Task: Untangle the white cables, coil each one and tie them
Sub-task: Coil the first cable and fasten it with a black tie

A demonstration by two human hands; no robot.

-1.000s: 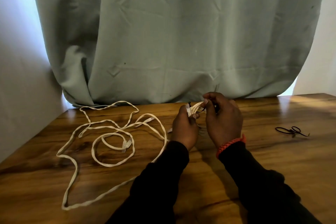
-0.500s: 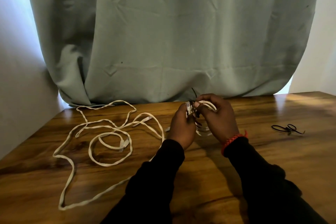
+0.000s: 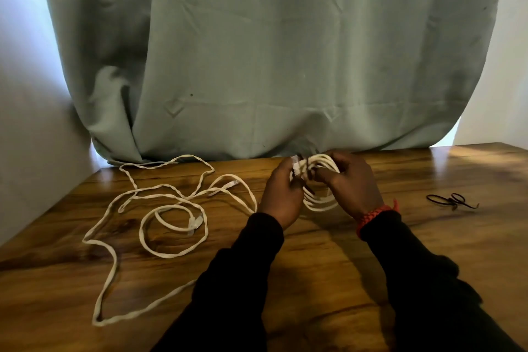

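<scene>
A small coil of flat white cable (image 3: 319, 200) is held upright above the wooden table (image 3: 328, 271) between both hands. My left hand (image 3: 281, 194) grips its left side, where a plug end sticks up by the thumb. My right hand (image 3: 353, 184) grips the right side, fingers curled round the loops. A long loose white cable (image 3: 160, 208) sprawls in tangled loops over the table's left half, with plug ends showing near its middle. Whether it joins the held coil is hidden behind my left wrist.
A black tie (image 3: 451, 200) lies on the table at the right. A grey-green curtain (image 3: 271, 51) hangs along the table's back edge. A pale wall (image 3: 31, 123) borders the table on the left.
The coil has turned in my hands and more of its loops now hang below my fingers. Both hands have stayed at the same spot.
</scene>
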